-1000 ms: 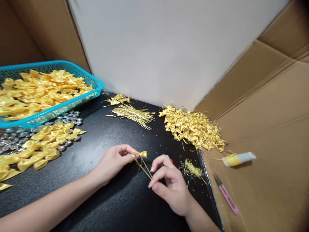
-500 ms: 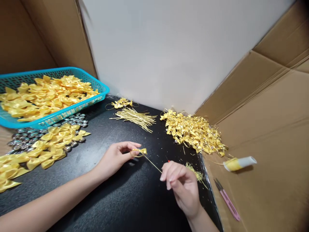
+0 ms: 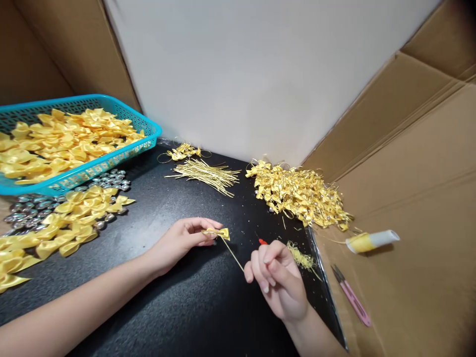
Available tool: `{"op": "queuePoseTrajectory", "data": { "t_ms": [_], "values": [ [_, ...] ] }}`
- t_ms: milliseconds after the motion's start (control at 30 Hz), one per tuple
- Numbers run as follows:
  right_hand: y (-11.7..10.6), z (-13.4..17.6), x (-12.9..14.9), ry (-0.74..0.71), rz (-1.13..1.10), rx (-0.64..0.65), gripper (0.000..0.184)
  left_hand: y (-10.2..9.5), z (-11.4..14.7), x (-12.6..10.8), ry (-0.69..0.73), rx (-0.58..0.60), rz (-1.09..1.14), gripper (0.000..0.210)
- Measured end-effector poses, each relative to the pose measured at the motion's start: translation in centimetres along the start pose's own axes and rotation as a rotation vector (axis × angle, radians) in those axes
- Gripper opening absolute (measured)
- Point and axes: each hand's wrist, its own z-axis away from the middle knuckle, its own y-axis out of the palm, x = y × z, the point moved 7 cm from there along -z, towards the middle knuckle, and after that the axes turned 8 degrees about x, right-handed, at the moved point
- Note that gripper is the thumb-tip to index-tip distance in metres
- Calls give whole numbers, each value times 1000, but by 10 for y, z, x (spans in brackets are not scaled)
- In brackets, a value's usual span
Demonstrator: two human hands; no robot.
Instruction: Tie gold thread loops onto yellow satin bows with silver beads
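Brown cardboard panels flank a black tabletop. Drawing the gold cord well likely calls for steady, straight tension with the yellow satin bow held firm. That bow sits at the fingertips of the left hand, its grip pinched together on it; the right hand's grip is curled, closed on the cord's far end.

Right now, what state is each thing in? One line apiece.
Left hand: pinching the bow
Bow: tied, held above the table
Cord: straight, running from bow to right hand
Right hand: fingers curled, holding the cord
Basket: upright, holding many ribbon bows
Cut cords: loose bundle, lying flat
Snips: lying down, unheld
Tube: on its side
Scraps: tangled heap
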Motion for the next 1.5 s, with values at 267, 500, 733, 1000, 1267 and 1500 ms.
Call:
{"op": "queuePoseTrajectory", "data": {
  "t_ms": [267, 500, 733, 1000, 1267, 1500],
  "values": [
    [-16, 5, -36, 162, -76, -129, 5, 2, -2, 5, -79, 82, 118, 23],
    [-8, 8, -54, 271, -293, -115, 7, 10, 1, 5, -108, 170, 189, 23],
    [-21, 16, -82, 460, -201, -310, 25, 31, 17, 15, -285, 360, 342, 27],
    [-54, -33, -73, 270, 122, -388, 33, 48, 33, 31, -510, 492, 182, 25],
    [-48, -85, -96, 188, 326, -247, 27, 43, 26, 21, -383, 451, 72, 21],
    [-43, -85, -86, 104, 568, -226, 20, 43, 21, 11, -165, 436, -34, 15]
  ]
}}
